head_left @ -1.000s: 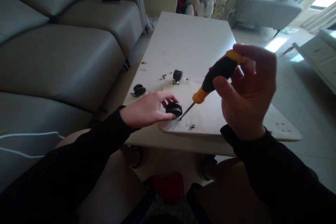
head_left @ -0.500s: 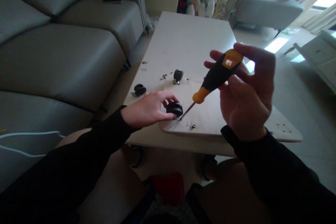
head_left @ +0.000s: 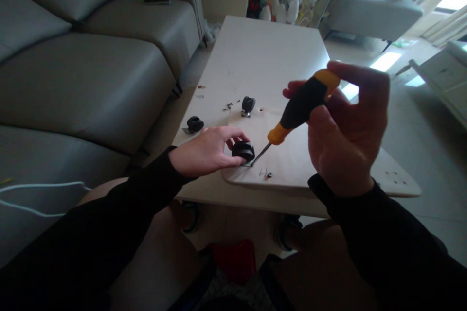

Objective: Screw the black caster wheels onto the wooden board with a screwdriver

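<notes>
1. The landmark is the near caster (head_left: 242, 150), a black wheel on a flat metal plate; it sits at the near left corner of a pale wooden board (head_left: 292, 165), which rests on a white table (head_left: 270, 43).
2. The left hand (head_left: 204, 150) comes in from the left of the near caster and has hold of it, thumb on the near side and fingers over the far side, closed about as wide as the wheel.
3. The right hand (head_left: 346, 141) is up and to the right of the near caster. It grips a yellow and black screwdriver (head_left: 302, 104), with the thumb along the handle, one finger over the butt end and other fingers partly hidden behind.
4. The screwdriver slants down towards the near caster, its tip at the right edge of the plate. Whether the tip is seated in a screw is too small to tell.
5. Beyond the near caster stands an upright caster (head_left: 248, 104), wheel uppermost; small dark screws (head_left: 228, 106) lie just left of that one.
6. Left of the near caster and farther off, a third caster (head_left: 195, 124) lies tilted, its plate showing.
7. Right of the near caster and closer to the person is a small round fitting (head_left: 269, 175), beside a pencil mark.
8. Well left of the near caster is a grey sofa (head_left: 109, 73).
</notes>
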`<control>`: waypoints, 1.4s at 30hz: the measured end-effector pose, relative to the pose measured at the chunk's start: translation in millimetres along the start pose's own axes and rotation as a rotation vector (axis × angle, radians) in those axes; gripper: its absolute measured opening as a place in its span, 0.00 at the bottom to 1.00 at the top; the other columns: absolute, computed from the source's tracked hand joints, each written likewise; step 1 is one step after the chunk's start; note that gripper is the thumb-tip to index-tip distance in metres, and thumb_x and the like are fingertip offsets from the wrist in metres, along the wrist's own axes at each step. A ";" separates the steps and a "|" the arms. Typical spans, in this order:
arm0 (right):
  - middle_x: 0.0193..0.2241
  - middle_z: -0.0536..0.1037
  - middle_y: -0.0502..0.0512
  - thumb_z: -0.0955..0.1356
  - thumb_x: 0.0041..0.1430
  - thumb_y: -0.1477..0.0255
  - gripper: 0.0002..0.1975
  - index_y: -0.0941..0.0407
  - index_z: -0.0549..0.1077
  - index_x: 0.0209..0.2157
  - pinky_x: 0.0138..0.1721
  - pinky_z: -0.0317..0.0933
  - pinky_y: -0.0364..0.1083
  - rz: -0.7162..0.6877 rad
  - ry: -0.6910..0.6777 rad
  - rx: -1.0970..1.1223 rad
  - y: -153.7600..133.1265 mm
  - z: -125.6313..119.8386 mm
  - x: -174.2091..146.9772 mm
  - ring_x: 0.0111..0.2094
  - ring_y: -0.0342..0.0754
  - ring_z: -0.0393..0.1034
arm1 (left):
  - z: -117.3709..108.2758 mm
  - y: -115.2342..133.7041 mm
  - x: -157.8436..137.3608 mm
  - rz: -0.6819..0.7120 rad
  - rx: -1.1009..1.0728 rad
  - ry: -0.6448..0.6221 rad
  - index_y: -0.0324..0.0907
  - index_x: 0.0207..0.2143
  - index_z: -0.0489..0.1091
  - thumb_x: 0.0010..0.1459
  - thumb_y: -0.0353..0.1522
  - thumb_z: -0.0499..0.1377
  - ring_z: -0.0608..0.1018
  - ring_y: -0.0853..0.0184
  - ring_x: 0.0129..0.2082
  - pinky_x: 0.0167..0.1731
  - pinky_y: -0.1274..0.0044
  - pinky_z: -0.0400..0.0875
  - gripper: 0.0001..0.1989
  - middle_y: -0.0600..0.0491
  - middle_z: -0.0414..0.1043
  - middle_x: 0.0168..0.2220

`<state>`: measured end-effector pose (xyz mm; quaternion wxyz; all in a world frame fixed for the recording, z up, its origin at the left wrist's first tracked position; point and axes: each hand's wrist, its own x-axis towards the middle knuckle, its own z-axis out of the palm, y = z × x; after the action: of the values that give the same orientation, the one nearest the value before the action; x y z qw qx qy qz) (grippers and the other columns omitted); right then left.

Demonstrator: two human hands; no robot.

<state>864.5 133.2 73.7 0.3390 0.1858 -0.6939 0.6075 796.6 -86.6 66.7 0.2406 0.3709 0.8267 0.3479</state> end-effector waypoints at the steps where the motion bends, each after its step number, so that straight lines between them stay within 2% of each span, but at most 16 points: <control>1: 0.44 0.76 0.47 0.76 0.55 0.59 0.23 0.38 0.71 0.52 0.53 0.76 0.61 -0.002 0.018 -0.019 0.2 0.1 -0.4 0.50 0.54 0.78 | 0.1 0.1 0.1 0.000 -0.003 -0.002 0.42 0.49 0.77 0.54 0.35 0.67 0.80 0.60 0.44 0.48 0.69 0.71 0.19 0.49 0.81 0.44; 5: 0.43 0.76 0.45 0.77 0.54 0.56 0.22 0.38 0.71 0.49 0.50 0.78 0.58 -0.037 0.083 -0.063 1.8 0.2 -0.2 0.47 0.51 0.79 | 0.4 0.6 0.8 0.000 -0.007 -0.002 0.42 0.49 0.77 0.54 0.36 0.67 0.80 0.59 0.45 0.48 0.69 0.71 0.19 0.49 0.81 0.44; 10: 0.45 0.78 0.47 0.74 0.57 0.54 0.22 0.39 0.70 0.52 0.54 0.75 0.63 -0.012 -0.038 -0.037 0.1 -0.2 1.0 0.51 0.56 0.78 | 0.3 -0.2 0.9 0.004 0.004 -0.001 0.42 0.50 0.77 0.55 0.36 0.67 0.80 0.59 0.44 0.48 0.69 0.71 0.20 0.49 0.80 0.44; 17: 0.44 0.72 0.47 0.78 0.53 0.62 0.24 0.41 0.71 0.50 0.47 0.79 0.52 -0.095 0.069 0.014 3.7 1.8 0.6 0.45 0.47 0.77 | 1.8 -0.2 1.4 0.000 -0.017 0.005 0.42 0.49 0.77 0.54 0.35 0.67 0.80 0.60 0.44 0.46 0.70 0.71 0.19 0.49 0.80 0.43; 21: 0.47 0.75 0.48 0.74 0.60 0.61 0.21 0.41 0.69 0.53 0.57 0.73 0.61 -0.053 -0.034 0.056 3.0 2.9 -0.2 0.52 0.53 0.77 | 2.0 -0.2 1.8 0.001 0.002 0.004 0.42 0.49 0.77 0.54 0.35 0.67 0.80 0.60 0.44 0.46 0.70 0.71 0.19 0.50 0.80 0.43; 23: 0.46 0.75 0.47 0.75 0.58 0.61 0.23 0.40 0.68 0.53 0.57 0.73 0.63 -0.034 -0.039 0.038 2.1 2.4 -0.9 0.51 0.53 0.78 | 1.9 -0.3 1.8 0.003 0.003 0.009 0.42 0.49 0.77 0.54 0.35 0.66 0.80 0.60 0.44 0.46 0.70 0.71 0.19 0.50 0.80 0.43; 28: 0.39 0.75 0.44 0.79 0.52 0.65 0.26 0.40 0.70 0.50 0.47 0.79 0.52 -0.089 0.063 0.060 5.5 0.3 0.5 0.41 0.47 0.78 | 1.6 0.1 1.4 0.005 -0.006 0.009 0.41 0.49 0.77 0.54 0.34 0.66 0.80 0.61 0.44 0.47 0.70 0.71 0.19 0.50 0.80 0.44; 30: 0.40 0.76 0.46 0.77 0.55 0.64 0.22 0.42 0.72 0.51 0.50 0.78 0.53 -0.104 0.028 0.104 6.6 0.3 1.6 0.45 0.48 0.78 | 1.4 0.3 1.1 0.002 -0.002 0.006 0.41 0.49 0.77 0.54 0.34 0.67 0.80 0.61 0.43 0.46 0.70 0.71 0.19 0.50 0.80 0.44; 32: 0.43 0.77 0.48 0.73 0.60 0.62 0.19 0.43 0.71 0.52 0.55 0.76 0.58 -0.080 -0.018 0.117 6.0 0.6 1.9 0.51 0.52 0.78 | 1.3 0.2 1.0 0.001 0.002 0.000 0.41 0.49 0.77 0.54 0.35 0.67 0.80 0.61 0.43 0.47 0.70 0.71 0.19 0.49 0.80 0.44; 34: 0.46 0.76 0.48 0.73 0.62 0.60 0.19 0.42 0.70 0.53 0.56 0.74 0.62 -0.050 -0.038 0.095 4.6 0.8 1.2 0.52 0.54 0.78 | 1.6 -0.1 1.1 0.002 0.000 0.001 0.41 0.50 0.77 0.54 0.35 0.67 0.80 0.61 0.43 0.47 0.70 0.71 0.20 0.49 0.80 0.44; 39: 0.43 0.75 0.44 0.79 0.53 0.65 0.25 0.39 0.72 0.50 0.47 0.79 0.52 -0.070 0.054 0.087 2.0 0.7 -0.8 0.44 0.47 0.78 | 2.5 -0.6 1.6 -0.001 -0.006 0.008 0.41 0.49 0.77 0.54 0.34 0.67 0.80 0.61 0.43 0.45 0.70 0.71 0.19 0.50 0.80 0.43; 42: 0.43 0.76 0.45 0.78 0.55 0.68 0.22 0.41 0.73 0.50 0.50 0.78 0.53 -0.065 0.038 0.100 1.2 1.2 0.4 0.46 0.48 0.78 | 2.2 -0.6 2.0 -0.003 -0.004 0.002 0.41 0.49 0.77 0.54 0.34 0.67 0.80 0.60 0.44 0.45 0.70 0.71 0.20 0.50 0.80 0.43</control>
<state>863.2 132.3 73.1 0.3619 0.2132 -0.6496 0.6336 796.5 -84.5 64.5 0.2413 0.3687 0.8268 0.3495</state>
